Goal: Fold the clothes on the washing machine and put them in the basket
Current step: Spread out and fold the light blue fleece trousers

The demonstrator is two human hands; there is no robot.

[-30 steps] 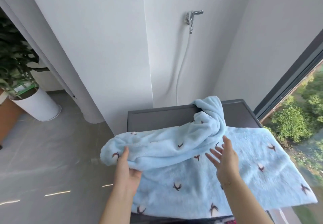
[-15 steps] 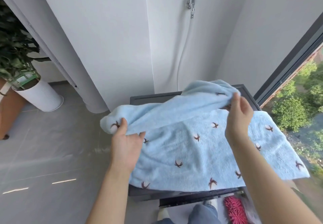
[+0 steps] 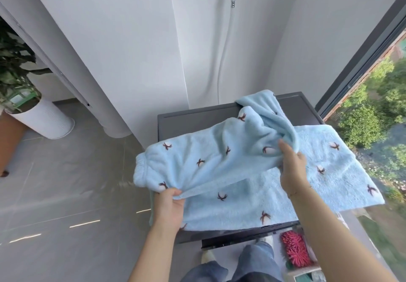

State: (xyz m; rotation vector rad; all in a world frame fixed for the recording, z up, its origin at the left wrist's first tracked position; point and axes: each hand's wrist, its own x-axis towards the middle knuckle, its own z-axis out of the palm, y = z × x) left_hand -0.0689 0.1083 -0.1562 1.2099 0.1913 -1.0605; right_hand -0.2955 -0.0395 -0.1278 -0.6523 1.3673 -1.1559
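My left hand (image 3: pixel 169 204) at seven o'clock and right hand (image 3: pixel 292 167) at three o'clock pinch the blue garment (image 3: pixel 230 165) in curled fingers atop the washing machine (image 3: pixel 197 119).

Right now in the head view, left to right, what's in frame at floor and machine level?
Potted plant in a white pot → white round column → left hand pinching the light blue fleece garment → right hand gripping it, on the dark grey washing machine → window.
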